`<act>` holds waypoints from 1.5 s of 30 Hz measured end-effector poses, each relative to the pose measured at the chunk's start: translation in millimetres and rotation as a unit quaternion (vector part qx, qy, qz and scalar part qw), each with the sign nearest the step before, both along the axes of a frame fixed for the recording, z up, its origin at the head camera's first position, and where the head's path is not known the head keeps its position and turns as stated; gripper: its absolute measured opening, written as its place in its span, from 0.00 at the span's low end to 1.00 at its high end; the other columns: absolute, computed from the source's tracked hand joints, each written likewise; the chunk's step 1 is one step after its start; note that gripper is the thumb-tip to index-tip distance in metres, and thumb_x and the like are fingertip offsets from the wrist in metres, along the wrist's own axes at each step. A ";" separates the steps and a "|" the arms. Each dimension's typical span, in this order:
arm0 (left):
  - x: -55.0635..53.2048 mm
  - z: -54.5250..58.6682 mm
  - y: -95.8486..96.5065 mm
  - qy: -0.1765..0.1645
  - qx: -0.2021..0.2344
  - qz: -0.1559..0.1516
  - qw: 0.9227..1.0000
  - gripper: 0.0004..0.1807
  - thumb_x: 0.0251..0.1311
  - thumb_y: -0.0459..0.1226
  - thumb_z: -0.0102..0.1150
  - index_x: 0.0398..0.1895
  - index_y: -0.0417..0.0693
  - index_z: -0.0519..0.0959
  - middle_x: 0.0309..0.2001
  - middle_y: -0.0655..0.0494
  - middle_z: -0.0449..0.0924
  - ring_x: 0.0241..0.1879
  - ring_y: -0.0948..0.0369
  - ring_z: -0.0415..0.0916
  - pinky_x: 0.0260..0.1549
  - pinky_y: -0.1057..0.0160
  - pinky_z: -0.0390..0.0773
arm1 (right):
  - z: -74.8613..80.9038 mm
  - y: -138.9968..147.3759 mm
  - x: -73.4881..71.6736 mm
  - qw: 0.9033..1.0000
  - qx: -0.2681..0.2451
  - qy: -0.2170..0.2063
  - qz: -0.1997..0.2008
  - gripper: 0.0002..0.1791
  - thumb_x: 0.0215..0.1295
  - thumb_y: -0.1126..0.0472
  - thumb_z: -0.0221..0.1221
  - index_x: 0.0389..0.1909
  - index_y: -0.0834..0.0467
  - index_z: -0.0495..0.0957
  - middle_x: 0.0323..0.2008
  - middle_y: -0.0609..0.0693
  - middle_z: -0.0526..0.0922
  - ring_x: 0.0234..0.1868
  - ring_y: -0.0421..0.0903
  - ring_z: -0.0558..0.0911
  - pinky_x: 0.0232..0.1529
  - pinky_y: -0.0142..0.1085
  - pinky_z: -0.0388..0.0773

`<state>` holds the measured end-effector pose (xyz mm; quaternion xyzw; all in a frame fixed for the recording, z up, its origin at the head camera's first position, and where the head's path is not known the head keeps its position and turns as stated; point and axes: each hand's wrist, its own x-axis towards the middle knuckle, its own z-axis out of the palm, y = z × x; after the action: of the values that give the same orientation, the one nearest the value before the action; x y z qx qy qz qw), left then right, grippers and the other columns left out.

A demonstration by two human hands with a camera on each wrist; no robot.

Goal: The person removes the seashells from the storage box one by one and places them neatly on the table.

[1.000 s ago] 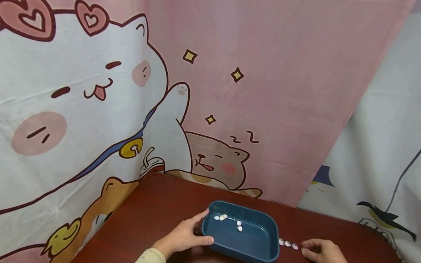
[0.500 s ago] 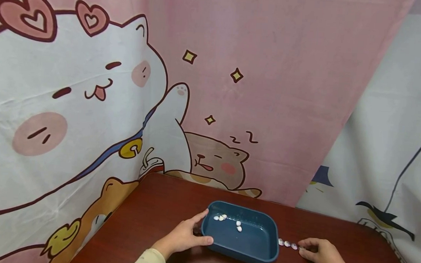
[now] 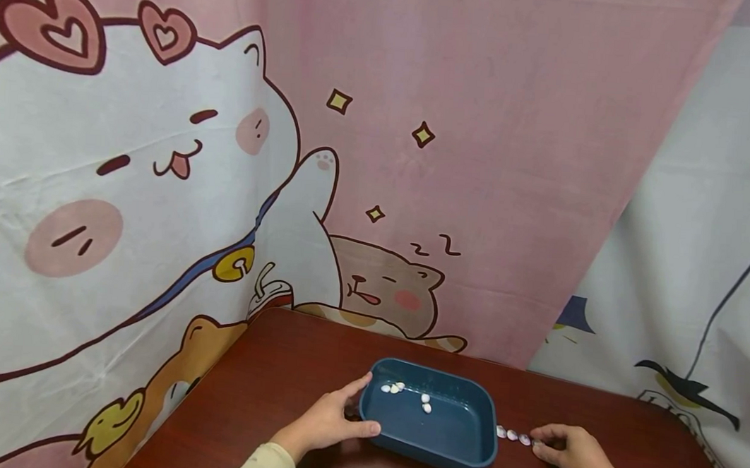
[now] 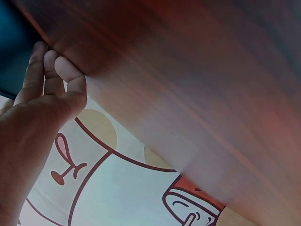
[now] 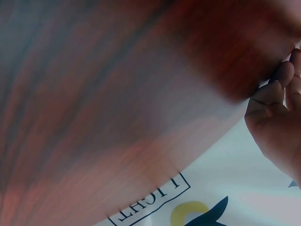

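A blue rectangular dish stands on the table, with several small white shells inside. The left hand holds the dish's left end, thumb on the near side and index finger reaching along the far side; the left wrist view shows its other fingers bent beside the dish. Right of the dish, small whitish-purple shells lie in a short row. At the row's right end, the right hand pinches another small shell between thumb and index finger, mostly hidden by the fingertips.
The reddish-brown wooden table runs back to a pink and white cloth printed with cartoon cats. More of the cloth hangs along the left and right sides of the table.
The right hand has shifted slightly left with the small shell, closer to the row's end. The left hand and the dish stay where they were.
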<state>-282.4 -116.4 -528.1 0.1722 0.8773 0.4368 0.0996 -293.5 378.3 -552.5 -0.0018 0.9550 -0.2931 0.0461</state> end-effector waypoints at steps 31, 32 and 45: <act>0.2 -0.4 0.7 -0.001 -0.004 0.001 1.000 0.55 0.60 0.60 0.76 0.87 0.64 0.57 0.73 0.44 0.77 0.62 0.50 0.84 0.61 0.37 0.81 | 1.2 3.3 -0.5 1.000 -0.019 -0.011 0.006 0.22 0.62 0.51 0.76 0.53 0.59 0.89 0.45 0.48 0.90 0.43 0.43 0.83 0.41 0.39 0.83; 0.3 -0.4 0.8 -0.001 -0.005 0.001 1.000 0.55 0.60 0.60 0.76 0.87 0.64 0.57 0.73 0.44 0.77 0.62 0.49 0.84 0.61 0.37 0.81 | 1.7 4.0 -0.6 1.000 -0.020 -0.009 0.005 0.23 0.62 0.50 0.76 0.53 0.59 0.89 0.46 0.49 0.90 0.44 0.44 0.83 0.42 0.39 0.83; 1.0 1.8 1.2 -0.001 0.002 -0.006 1.000 0.55 0.61 0.59 0.75 0.87 0.64 0.57 0.75 0.42 0.75 0.63 0.49 0.83 0.61 0.38 0.81 | 60.8 -59.9 -3.7 0.994 -0.046 0.096 -0.004 0.32 0.72 0.43 0.68 0.67 0.58 0.80 0.58 0.60 0.88 0.54 0.53 0.88 0.50 0.49 0.86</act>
<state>-281.4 -115.2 -526.3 0.1770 0.8752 0.4382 0.1029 -297.2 318.3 -491.7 -0.0278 0.9405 -0.3354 -0.0468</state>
